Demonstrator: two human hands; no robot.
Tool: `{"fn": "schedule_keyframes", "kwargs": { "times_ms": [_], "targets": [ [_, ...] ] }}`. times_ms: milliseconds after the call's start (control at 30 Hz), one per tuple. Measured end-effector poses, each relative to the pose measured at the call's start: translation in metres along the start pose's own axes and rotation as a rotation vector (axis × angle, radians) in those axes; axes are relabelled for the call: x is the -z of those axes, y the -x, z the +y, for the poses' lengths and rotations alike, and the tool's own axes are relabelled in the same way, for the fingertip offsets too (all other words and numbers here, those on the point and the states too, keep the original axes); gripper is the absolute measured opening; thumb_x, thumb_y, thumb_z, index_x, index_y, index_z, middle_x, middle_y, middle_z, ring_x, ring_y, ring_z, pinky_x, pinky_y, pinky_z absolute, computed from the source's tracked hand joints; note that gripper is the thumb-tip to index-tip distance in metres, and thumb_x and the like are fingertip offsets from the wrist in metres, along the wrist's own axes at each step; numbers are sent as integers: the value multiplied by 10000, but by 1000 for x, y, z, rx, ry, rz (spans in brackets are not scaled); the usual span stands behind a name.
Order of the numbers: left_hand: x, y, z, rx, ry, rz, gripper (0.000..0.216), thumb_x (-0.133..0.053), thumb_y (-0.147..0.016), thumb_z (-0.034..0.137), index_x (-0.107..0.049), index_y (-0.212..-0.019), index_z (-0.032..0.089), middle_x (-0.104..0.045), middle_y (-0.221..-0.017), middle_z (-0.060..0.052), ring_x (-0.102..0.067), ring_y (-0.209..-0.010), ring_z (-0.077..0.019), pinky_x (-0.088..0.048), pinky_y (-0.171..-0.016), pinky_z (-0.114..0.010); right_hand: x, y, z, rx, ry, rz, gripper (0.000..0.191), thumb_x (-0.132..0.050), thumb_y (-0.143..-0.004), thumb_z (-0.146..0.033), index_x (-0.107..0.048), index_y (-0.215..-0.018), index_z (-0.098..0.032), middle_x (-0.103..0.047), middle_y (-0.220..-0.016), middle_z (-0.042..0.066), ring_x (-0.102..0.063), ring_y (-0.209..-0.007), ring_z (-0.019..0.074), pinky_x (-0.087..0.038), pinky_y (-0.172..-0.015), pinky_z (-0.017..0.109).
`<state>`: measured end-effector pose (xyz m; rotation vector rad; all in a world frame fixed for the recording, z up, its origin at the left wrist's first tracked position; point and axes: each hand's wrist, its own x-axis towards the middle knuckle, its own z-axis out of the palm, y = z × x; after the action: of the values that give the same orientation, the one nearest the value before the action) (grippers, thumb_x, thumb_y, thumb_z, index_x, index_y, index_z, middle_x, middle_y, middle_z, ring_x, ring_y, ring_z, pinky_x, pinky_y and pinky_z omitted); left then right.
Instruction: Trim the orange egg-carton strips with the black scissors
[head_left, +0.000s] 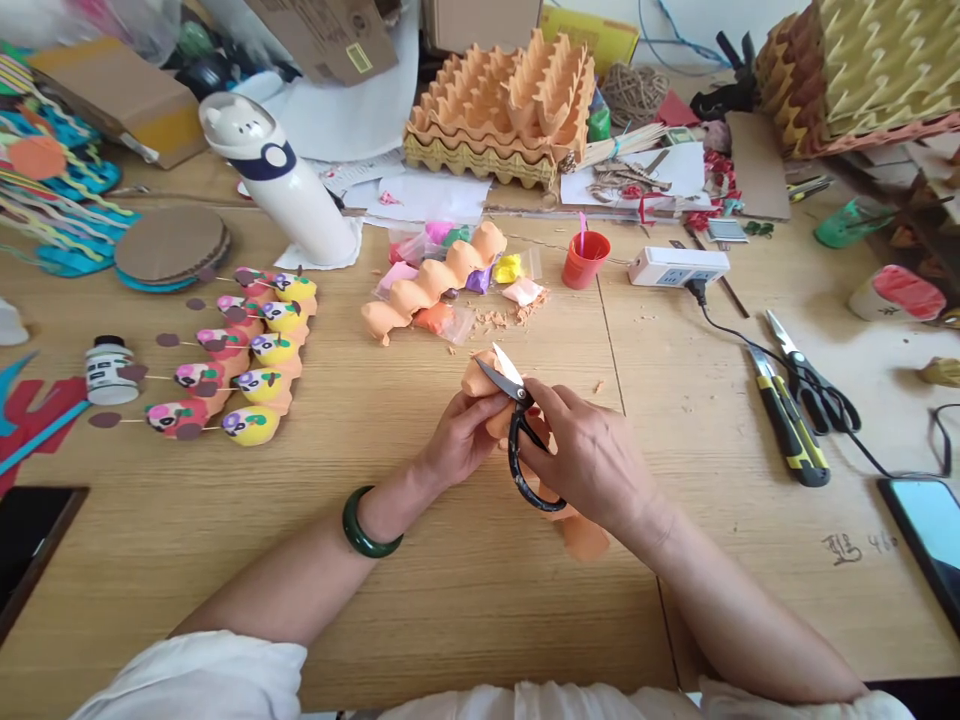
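Observation:
My left hand [463, 437] is closed on a strip of orange egg carton [480, 374], whose row of cups runs down toward me behind my right hand. In my right hand [589, 450] is a pair of scissors [517, 430] with black handles. Their blades stand parted at the strip's top cup. Behind my hands lies another orange egg carton strip [431, 288], with small orange scraps [495, 320] near it. Packets of coloured clay [454, 318] lie around that strip.
Painted carton pieces [259, 383] and a small white bottle [111, 370] are on the left. A white flask [285, 190], egg trays [495, 110] and a red cup [585, 260] stand farther back. At right lie a power strip [679, 266], a utility knife [789, 420], more scissors [814, 380] and a phone [926, 535].

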<state>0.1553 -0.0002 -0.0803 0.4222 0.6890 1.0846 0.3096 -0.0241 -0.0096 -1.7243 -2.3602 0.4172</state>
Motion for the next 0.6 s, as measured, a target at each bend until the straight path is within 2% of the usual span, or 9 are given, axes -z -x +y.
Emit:
{"fn": "schedule_keyframes", "kwargs": {
  "times_ms": [233,400,600],
  "targets": [
    [0,-1,2,36,-27,-11,221,-913,-694,243,-821,-876,159,-794,-849,-26,-730,-783,-159,-574,-779,-260,4,0,-6,28,137,-103,503,-494,-1035,-327,-555,-1459,-64,-765,-1033,158,-738,-819,258,-390,-563,331],
    [2,-1,2,81,-39,-16,194,-892,-696,200,-816,-869,156,-796,-874,-36,-740,-832,-183,-563,-810,-277,8,-2,-5,59,207,-169,546,-444,-1069,-372,-522,-1487,-30,-771,-1011,182,-740,-763,260,-373,-538,335],
    [4,-1,1,79,-43,-49,237,-914,-694,226,-826,-905,163,-803,-892,-34,-748,-857,-188,-571,-845,-280,8,-1,0,107,263,-211,559,-409,-1076,-348,-495,-1510,-6,-760,-1018,195,-731,-714,276,-335,-509,351]
  ]
}}
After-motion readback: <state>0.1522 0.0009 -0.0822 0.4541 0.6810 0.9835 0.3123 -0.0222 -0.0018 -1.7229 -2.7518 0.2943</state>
